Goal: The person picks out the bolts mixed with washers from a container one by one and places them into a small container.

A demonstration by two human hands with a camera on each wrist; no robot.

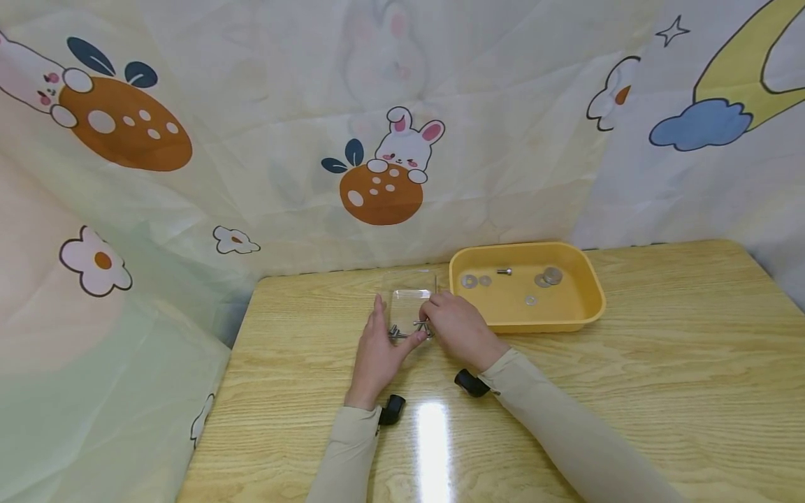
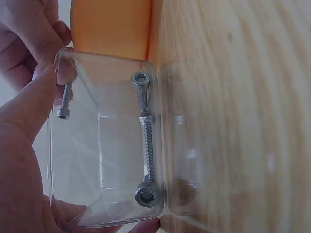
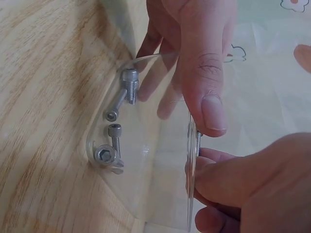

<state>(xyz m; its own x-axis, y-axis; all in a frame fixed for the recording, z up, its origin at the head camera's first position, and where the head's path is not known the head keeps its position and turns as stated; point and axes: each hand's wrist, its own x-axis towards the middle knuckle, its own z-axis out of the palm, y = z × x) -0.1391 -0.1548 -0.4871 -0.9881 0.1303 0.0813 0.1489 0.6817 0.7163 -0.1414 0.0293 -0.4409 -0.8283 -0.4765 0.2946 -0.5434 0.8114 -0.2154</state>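
A clear plastic box (image 1: pixel 411 293) stands on the table, its near end between my two hands. My left hand (image 1: pixel 377 353) holds it, thumb along the near rim and fingers reaching down the left side. My right hand (image 1: pixel 462 328) is at the box's right near corner, where its fingertips pinch a small socket-head screw (image 2: pixel 65 102) at the rim. Several socket-head screws (image 2: pixel 148 150) lie on the bottom of the box, as the left wrist view shows through the clear wall. The right fingers partly hide the pinched screw.
A yellow tray (image 1: pixel 534 327) stands just right of the box. In it lie a screw (image 1: pixel 504 271), flat washers (image 1: pixel 469 281) and a small stack of round metal discs (image 1: pixel 552 274). Behind the table hangs a printed cloth (image 1: pixel 283 175).
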